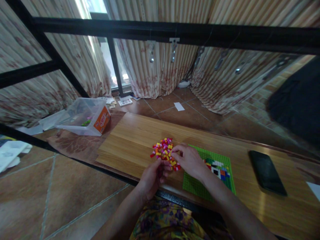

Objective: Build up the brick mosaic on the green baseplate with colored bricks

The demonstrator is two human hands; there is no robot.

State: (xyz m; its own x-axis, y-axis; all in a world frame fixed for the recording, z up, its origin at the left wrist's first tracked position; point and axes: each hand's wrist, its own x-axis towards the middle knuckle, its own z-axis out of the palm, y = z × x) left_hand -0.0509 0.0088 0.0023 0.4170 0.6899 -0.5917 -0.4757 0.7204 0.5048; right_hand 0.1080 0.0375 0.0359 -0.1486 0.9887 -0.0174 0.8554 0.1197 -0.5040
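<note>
A pile of small toy bricks (163,146) in red, pink, yellow and orange lies on the wooden board. My right hand (190,160) reaches over the right side of the pile, thumb and forefinger pinched together on a small brick that barely shows. At the pile's near edge is my left hand (152,176), palm turned inward, fingers loosely curled and apart; nothing shows in it. Under my right wrist lies a green studded baseplate (197,186). White, black, blue, red and orange bricks form a pattern on its right part, partly covered by my right forearm.
A black phone (267,172) lies on the wooden board (130,140) to the right. On the left a clear plastic box (75,115) with an orange label holds some green and pink pieces. A dark metal rail (160,30) crosses above, with clips hanging from it.
</note>
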